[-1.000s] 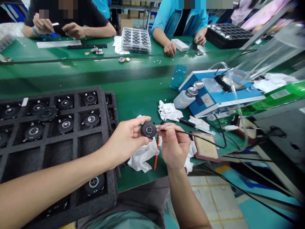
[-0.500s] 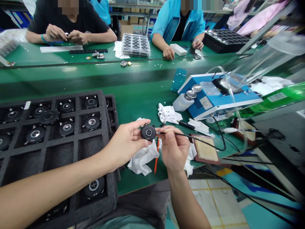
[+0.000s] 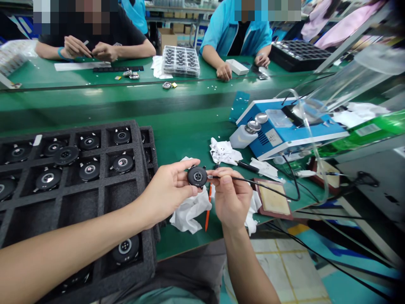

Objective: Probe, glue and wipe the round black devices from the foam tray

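Observation:
Between the thumb and fingers of my left hand (image 3: 169,188) is a round black smartwatch body (image 3: 197,176), its sensor side facing me. My right hand (image 3: 232,194) pinches a thin black cable-like tool (image 3: 240,179) near its light tip. That tip points at the right edge of the smartwatch body; whether it touches cannot be made out. Under the hands lie crumpled white tissues (image 3: 193,213) and an orange stick (image 3: 208,211). At the left, a black foam tray (image 3: 103,204) holds several similar round watch bodies in its compartments.
A white pump bottle (image 3: 242,136) stands against a blue bench unit (image 3: 294,133). Nearer me is a sponge in a reddish holder (image 3: 274,198), with black cables around it. A green bottle (image 3: 363,128) lies at the right. Two co-workers sit across the green table (image 3: 186,114).
My hands, the watch body and the cable-like tool stay almost still. Across the table, the hands of the co-worker in black have shifted slightly.

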Motion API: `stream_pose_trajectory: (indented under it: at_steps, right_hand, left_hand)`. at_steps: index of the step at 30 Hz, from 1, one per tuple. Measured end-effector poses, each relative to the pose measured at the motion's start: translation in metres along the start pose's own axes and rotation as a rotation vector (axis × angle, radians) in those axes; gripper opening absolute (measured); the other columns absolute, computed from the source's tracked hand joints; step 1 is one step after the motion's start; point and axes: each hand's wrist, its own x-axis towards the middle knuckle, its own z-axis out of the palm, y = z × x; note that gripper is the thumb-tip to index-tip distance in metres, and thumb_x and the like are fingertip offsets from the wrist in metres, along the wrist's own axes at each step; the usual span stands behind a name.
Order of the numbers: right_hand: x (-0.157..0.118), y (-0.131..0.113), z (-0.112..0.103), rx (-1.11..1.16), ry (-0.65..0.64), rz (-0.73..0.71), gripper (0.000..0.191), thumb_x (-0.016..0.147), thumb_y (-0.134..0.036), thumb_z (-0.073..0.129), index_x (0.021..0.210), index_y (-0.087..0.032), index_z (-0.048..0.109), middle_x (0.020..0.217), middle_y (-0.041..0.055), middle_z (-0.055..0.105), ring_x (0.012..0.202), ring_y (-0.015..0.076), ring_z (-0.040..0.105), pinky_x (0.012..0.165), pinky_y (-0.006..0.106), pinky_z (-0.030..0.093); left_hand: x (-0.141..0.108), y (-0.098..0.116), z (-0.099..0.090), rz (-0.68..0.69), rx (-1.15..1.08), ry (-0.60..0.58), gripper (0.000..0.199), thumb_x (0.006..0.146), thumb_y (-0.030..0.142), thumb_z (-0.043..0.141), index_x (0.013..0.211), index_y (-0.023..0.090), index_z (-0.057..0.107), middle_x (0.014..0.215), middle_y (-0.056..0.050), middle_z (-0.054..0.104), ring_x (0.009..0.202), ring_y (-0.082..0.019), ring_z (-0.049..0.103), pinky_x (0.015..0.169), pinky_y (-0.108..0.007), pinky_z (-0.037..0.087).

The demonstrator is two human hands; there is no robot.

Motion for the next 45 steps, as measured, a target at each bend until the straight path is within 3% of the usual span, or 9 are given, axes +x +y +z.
stream_pose_trajectory:
  at_steps: [9,18,34,45]
  right_hand:
    - [-0.0002,-0.0002,-0.0001,0.052,-0.023,-0.006,0.015,0.096,-0.022,0.064,0.090,-0.024,0.077,0.090,0.0017,0.070,0.089,0.0159,0.074,0.077,0.027,0.062]
    - [0.0009,-0.0003,-0.0001,0.026,-0.013,-0.007,0.014,0.095,-0.023,0.065,0.089,-0.024,0.077,0.088,0.0024,0.070,0.089,0.0178,0.073,0.076,0.030,0.062]
    - [0.0008,0.0060,-0.0002,0.061,-0.057,0.009,0.014,0.098,-0.025,0.063,0.092,-0.024,0.076,0.093,0.0029,0.070,0.092,0.0191,0.073,0.077,0.033,0.063]
    - [0.0005,0.0023,0.0015,0.076,-0.040,0.016,0.012,0.096,-0.026,0.065,0.093,-0.025,0.077,0.093,0.0023,0.071,0.092,0.0180,0.073,0.079,0.031,0.062]
  left_hand:
    - [-0.0003,-0.0013,-0.0003,0.004,0.008,-0.007,0.075,0.073,-0.005,0.075,0.145,0.011,0.059,0.103,-0.009,0.081,0.087,-0.017,0.075,0.097,-0.035,0.057]
    - [0.0012,0.0001,0.0010,-0.006,0.012,0.011,0.074,0.073,-0.007,0.075,0.143,0.011,0.060,0.098,-0.007,0.081,0.083,-0.015,0.075,0.096,-0.034,0.058]
    - [-0.0033,0.0067,0.0028,-0.026,0.036,0.053,0.076,0.073,-0.010,0.071,0.144,0.010,0.058,0.107,-0.009,0.082,0.083,-0.014,0.076,0.093,-0.031,0.059]
    - [0.0003,-0.0020,-0.0031,0.026,0.037,-0.001,0.075,0.072,-0.003,0.075,0.144,0.013,0.059,0.111,-0.010,0.081,0.087,-0.016,0.076,0.098,-0.035,0.057]
